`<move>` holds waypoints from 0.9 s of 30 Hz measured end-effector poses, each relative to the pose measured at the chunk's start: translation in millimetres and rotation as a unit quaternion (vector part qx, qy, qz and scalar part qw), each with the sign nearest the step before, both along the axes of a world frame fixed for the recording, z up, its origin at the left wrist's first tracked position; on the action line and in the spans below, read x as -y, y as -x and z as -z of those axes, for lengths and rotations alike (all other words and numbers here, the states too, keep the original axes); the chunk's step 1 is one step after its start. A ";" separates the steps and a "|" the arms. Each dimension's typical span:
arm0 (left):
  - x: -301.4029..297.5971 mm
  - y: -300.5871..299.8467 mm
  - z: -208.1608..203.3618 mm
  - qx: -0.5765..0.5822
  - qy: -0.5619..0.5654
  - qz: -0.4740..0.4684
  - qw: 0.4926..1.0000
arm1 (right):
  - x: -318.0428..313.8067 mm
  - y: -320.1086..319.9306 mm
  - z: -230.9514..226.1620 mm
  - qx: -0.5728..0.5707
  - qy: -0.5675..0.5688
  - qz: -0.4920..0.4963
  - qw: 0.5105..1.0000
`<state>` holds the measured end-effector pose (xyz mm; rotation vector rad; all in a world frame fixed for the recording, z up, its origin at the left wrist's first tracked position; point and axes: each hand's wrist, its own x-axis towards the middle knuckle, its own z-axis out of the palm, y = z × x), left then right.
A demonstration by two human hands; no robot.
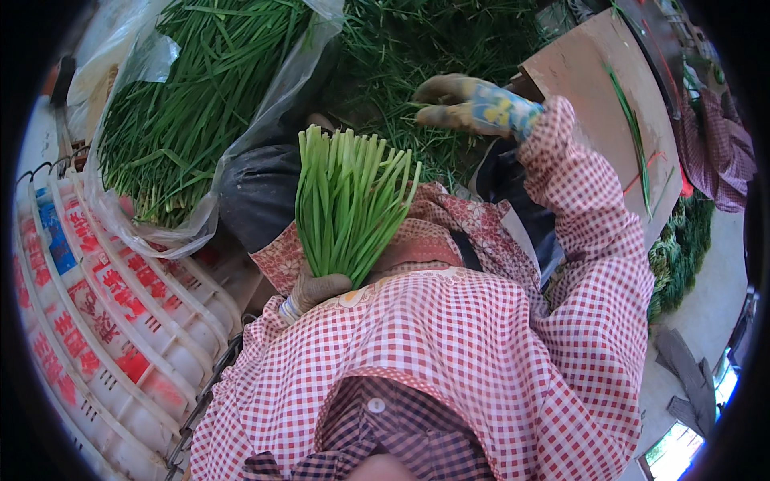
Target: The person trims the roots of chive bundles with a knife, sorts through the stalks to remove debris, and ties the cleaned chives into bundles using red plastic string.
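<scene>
A crate (188,325) stands to the left of the left hand, and a bag (277,100) of greens (200,88) lies above and left of it. The gloved left hand (321,291) is held low against the smock (425,321), its fingers curled round the bottom of a green bundle (353,208), which fans upward from the grip with pale ends on top. Further right and higher, the gloved right hand (475,106) hangs free of the bundle, arm bent and raised, fingers stretched leftward and parted, gripping nothing. A board (585,96) lies just right of that hand.
</scene>
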<state>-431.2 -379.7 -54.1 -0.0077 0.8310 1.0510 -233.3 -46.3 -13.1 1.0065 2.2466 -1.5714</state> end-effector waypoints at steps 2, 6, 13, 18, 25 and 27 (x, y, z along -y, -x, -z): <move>-1.4 -0.7 -4.2 -0.019 0.003 0.011 1.000 | 8.1 22.5 -13.3 0.042 0.072 -0.118 0.989; -7.9 2.3 -4.9 -0.032 0.001 0.026 0.999 | 23.8 41.1 24.9 0.007 0.141 -0.150 0.979; -14.2 0.9 -16.3 -0.004 0.022 0.000 1.000 | 24.3 32.8 35.3 -0.014 -0.081 0.131 0.988; -7.4 9.6 -9.6 -0.008 0.014 0.006 1.000 | -9.5 -21.1 70.6 0.176 -0.267 -0.015 0.947; -16.7 9.7 -26.4 -0.064 -0.074 -0.008 0.995 | 61.8 -26.2 63.1 -0.263 0.309 -0.009 0.914; -30.1 6.8 -43.1 -0.138 -0.130 -0.008 0.982 | 98.4 12.4 20.5 -0.407 0.452 0.065 0.791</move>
